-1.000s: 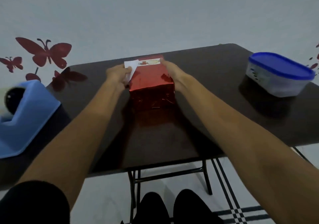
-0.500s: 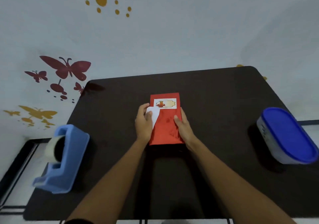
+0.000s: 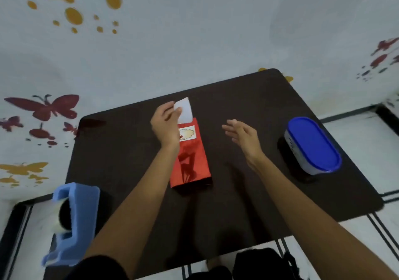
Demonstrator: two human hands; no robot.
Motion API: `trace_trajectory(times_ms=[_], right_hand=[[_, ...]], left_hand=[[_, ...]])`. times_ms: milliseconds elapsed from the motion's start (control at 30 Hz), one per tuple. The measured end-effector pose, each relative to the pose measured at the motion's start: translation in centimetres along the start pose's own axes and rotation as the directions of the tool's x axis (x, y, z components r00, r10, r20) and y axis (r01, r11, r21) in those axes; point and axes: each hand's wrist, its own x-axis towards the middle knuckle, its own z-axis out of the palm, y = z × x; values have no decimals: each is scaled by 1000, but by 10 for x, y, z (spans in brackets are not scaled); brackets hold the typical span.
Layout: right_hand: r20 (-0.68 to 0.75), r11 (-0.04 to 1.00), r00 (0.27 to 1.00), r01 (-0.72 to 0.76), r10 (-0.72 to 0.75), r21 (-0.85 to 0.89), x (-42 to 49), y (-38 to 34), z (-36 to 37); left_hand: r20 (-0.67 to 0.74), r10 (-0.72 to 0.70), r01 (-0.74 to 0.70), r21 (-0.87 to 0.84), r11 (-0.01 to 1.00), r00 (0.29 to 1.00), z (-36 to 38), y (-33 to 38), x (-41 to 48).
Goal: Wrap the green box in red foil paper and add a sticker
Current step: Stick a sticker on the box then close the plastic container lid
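While L hand (image 3: 166, 126) pinches slip (image 3: 184, 110), R hand (image 3: 244, 137) hovers.

Views: one. Head camera, wide-angle, worn by the person standing at the near edge of the surface (image 3: 129, 161). Faces forward and steeply down. Range: near, above the near edge. Coverage: almost the whole surface, the far wall (image 3: 194, 42), and floor (image 3: 356, 133) left and right.

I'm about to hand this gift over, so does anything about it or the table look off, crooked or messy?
Nothing stands out. The red wrapped box lies flat on the table, its sticker square at the far end. The only stray piece is the white paper slip pinched in the left hand.
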Motion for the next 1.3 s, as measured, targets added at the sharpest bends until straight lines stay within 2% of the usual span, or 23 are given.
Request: trace_trajectory(times_ms=[100, 200, 300, 367, 433, 500, 600, 667, 733, 767, 833, 900, 1067, 1200, 1267, 1300], right_hand=[[-99, 998, 995, 18, -12, 61, 1, -18, -31], [-280, 993, 960, 51, -19, 107, 1, -29, -95], [-399, 990, 917, 63, -7, 129, -6, -28, -189], [-427, 993, 904, 46, 7, 112, -6, -26, -235], [-482, 993, 876, 38, 18, 108, -5, -22, -311], [-497, 992, 866, 9, 57, 129, 0, -14, -373], [-472, 970, 855, -132, 216, 205, 7, 4, -461], [-474, 935, 814, -228, 337, 273, 10, 15, -505], [-473, 889, 768, -271, 431, 370, 25, 22, -539], [-447, 860, 758, -296, 476, 415, 37, 24, -550], [-329, 810, 768, -393, 550, 436, 79, 35, -569], [-237, 791, 780, -468, 579, 394, 112, 45, -574], [-142, 765, 767, -568, 626, 304, 213, 86, -573], [-111, 715, 718, -642, 687, 276, 314, 184, -582], [-100, 683, 689, -669, 718, 293, 341, 219, -583], [-85, 652, 656, -711, 750, 264, 363, 261, -581]], left_hand=[[322, -81, 86, 0, 996, 943, 83, 7, -37], [517, -164, 185, 11, 983, 840, 155, 5, -89], [619, -223, 250, 44, 967, 753, 223, 0, -149], [665, -246, 240, 103, 965, 705, 254, -9, -174], [723, -257, 224, 144, 964, 641, 312, -21, -216], [738, -246, 196, 156, 968, 628, 365, -35, -246], [660, -281, 196, 201, 960, 697, 445, -70, -289], [548, -405, 332, 232, 914, 732, 481, -101, -307], [395, -554, 511, 217, 831, 733, 509, -131, -310], [313, -626, 603, 179, 777, 714, 517, -144, -306], [147, -761, 761, 65, 645, 632, 535, -169, -288], [77, -818, 821, -11, 572, 571, 543, -190, -271], [-40, -846, 847, 3, 532, 532, 570, -265, -211], [-131, -858, 867, 36, 496, 497, 610, -387, -158], [-124, -879, 887, 71, 456, 461, 622, -429, -141], [-151, -896, 908, 45, 416, 418, 627, -476, -132]])
